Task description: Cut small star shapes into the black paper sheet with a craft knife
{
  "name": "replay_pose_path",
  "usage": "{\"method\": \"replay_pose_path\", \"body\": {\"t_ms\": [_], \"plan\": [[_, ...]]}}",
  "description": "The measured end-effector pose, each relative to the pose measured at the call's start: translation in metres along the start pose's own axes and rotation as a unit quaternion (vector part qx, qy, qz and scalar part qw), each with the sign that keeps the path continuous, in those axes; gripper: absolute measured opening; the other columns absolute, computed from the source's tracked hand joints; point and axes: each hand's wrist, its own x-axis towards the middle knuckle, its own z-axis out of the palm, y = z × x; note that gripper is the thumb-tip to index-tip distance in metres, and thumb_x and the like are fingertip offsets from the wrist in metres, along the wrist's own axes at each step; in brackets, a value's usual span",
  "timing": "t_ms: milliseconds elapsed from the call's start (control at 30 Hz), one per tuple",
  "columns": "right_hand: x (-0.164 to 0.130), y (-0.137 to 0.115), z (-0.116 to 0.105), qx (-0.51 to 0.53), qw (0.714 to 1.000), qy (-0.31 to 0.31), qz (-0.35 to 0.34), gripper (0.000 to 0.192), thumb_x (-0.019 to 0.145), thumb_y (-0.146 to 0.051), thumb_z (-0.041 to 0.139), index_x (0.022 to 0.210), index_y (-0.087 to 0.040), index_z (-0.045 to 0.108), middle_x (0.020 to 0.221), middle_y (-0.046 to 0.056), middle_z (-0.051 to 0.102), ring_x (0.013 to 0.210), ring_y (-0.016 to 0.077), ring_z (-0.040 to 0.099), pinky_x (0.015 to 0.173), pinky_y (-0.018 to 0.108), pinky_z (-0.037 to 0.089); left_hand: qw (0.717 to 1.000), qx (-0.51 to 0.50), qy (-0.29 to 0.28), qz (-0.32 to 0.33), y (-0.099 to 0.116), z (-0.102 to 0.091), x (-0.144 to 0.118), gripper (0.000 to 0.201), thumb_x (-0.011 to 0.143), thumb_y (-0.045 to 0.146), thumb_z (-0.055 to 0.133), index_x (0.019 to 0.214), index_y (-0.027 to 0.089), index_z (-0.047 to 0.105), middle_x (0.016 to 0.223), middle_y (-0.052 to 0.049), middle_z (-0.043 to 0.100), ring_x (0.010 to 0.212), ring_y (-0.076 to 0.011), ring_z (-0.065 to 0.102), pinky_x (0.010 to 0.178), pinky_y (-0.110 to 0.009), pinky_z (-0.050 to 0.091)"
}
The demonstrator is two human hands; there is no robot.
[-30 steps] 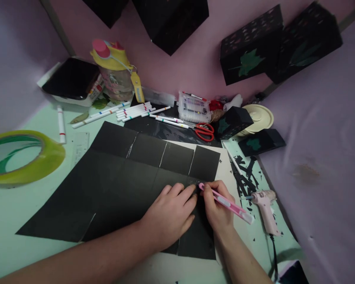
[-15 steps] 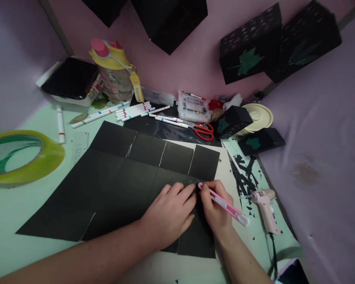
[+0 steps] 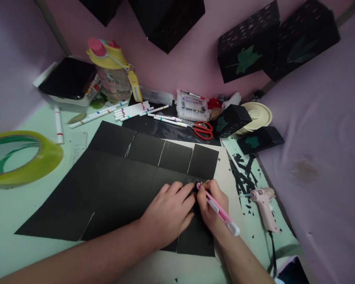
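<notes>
A large sheet of black card (image 3: 112,181) lies across the table, with slits along its far edge and near edge. My left hand (image 3: 170,213) rests on it, palm down, fingers stretched out. In my right hand (image 3: 214,203) is a pink craft knife (image 3: 220,211), held like a pen and tilted, its tip on the card just right of my left fingertips. Small pale marks show on the card around that tip; the blade itself is too small to make out. Under the card's right side lies a pale board (image 3: 229,193).
Right of the board are black paper scraps (image 3: 245,173) and a pink glue gun (image 3: 264,207). Behind the card lie red-handled scissors (image 3: 202,130), white markers (image 3: 133,111) and a bottle (image 3: 112,75). A tape roll (image 3: 51,154) is at left. Black boxes (image 3: 248,47) hang above.
My right hand has shifted slightly left, and the craft knife's rear end has swung left and toward me. My left hand stays in place on the card. The whole view has moved slightly.
</notes>
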Motion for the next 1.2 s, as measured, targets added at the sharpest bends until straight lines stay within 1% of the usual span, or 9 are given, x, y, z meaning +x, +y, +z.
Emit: {"method": "replay_pose_path", "body": {"t_ms": [333,467,600,867,1033,1200], "plan": [[-0.0002,-0.0021,-0.0005,-0.005,1.0,0.002,0.014,0.016,0.092,-0.023,0.047,0.077,-0.022,0.045,0.069,-0.001,0.06,0.054,0.0127,0.055,0.052,0.023,0.04,1.0,0.005,0.003,0.002,-0.0003,-0.0001,0.0013,0.034,0.092,0.033,0.05,0.122,0.019,0.054,0.135,-0.006,0.052,0.107,-0.026,0.046,0.084,-0.042,0.04],[-0.0004,-0.0062,-0.0044,0.026,0.999,0.02,0.024,0.014,0.092,-0.023,0.049,0.079,-0.022,0.05,0.069,-0.001,0.06,0.057,0.0124,0.057,0.054,0.022,0.042,1.0,0.003,0.006,0.001,-0.0002,0.0004,0.0004,0.033,0.092,0.032,0.05,0.122,0.019,0.053,0.136,-0.005,0.052,0.107,-0.0257,0.046,0.084,-0.043,0.04],[0.0,-0.0083,-0.0051,0.042,0.998,0.032,0.04,0.014,0.092,-0.024,0.051,0.078,-0.021,0.052,0.066,-0.002,0.06,0.054,0.0113,0.055,0.053,0.021,0.042,1.0,0.0,0.006,0.0,-0.0008,0.0004,0.0004,0.034,0.092,0.032,0.05,0.123,0.019,0.053,0.136,-0.005,0.052,0.107,-0.0259,0.046,0.085,-0.043,0.04],[-0.0002,-0.0054,-0.0038,0.054,0.997,0.022,0.051,0.013,0.092,-0.025,0.053,0.079,-0.021,0.053,0.067,-0.003,0.061,0.054,0.0105,0.056,0.053,0.02,0.042,1.0,0.006,0.002,0.003,0.0002,-0.0013,0.0012,0.033,0.092,0.032,0.049,0.122,0.019,0.053,0.135,-0.005,0.052,0.107,-0.0262,0.046,0.084,-0.043,0.039],[-0.0004,-0.0052,-0.0031,0.042,0.997,0.021,0.053,0.014,0.092,-0.026,0.052,0.078,-0.021,0.053,0.068,-0.001,0.062,0.055,0.0114,0.056,0.052,0.021,0.042,1.0,0.009,0.005,0.003,0.0,-0.0009,-0.0001,0.033,0.093,0.032,0.048,0.123,0.019,0.053,0.135,-0.006,0.052,0.107,-0.026,0.046,0.084,-0.043,0.039],[0.0001,-0.0053,-0.0028,0.04,0.998,0.018,0.044,0.013,0.092,-0.025,0.052,0.08,-0.021,0.053,0.069,-0.001,0.062,0.056,0.0119,0.057,0.054,0.022,0.043,1.0,0.013,0.007,0.005,0.0003,-0.0005,-0.0003,0.033,0.092,0.032,0.05,0.122,0.019,0.053,0.135,-0.006,0.052,0.106,-0.026,0.046,0.084,-0.042,0.039]]}}
